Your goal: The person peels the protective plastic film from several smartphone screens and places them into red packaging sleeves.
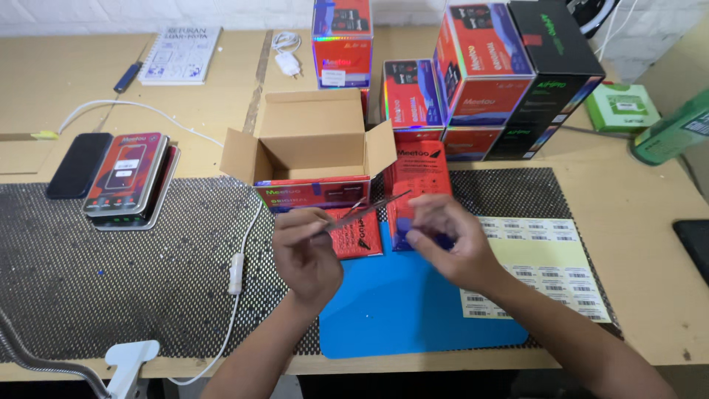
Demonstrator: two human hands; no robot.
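Observation:
My left hand (pixel 306 247) grips thin metal tweezers (pixel 369 208) that point up and to the right. My right hand (pixel 443 240) is curled beside their tip, fingers pinched on something small and bluish that I cannot make out. Both hands hover over a blue mat (pixel 402 307). Under them lie a small red packet (pixel 362 236) and a flat red box (pixel 417 174). An open cardboard box with a red printed front (pixel 314 151) stands just behind the hands.
Stacked red and black retail boxes (pixel 502 70) fill the back right. A yellow sheet of barcode stickers (pixel 543 266) lies to the right. Flat red tins (pixel 129 177) and a dark phone (pixel 77 164) rest on the left of the black mesh mat (pixel 111 281). A white cable (pixel 236 273) crosses it.

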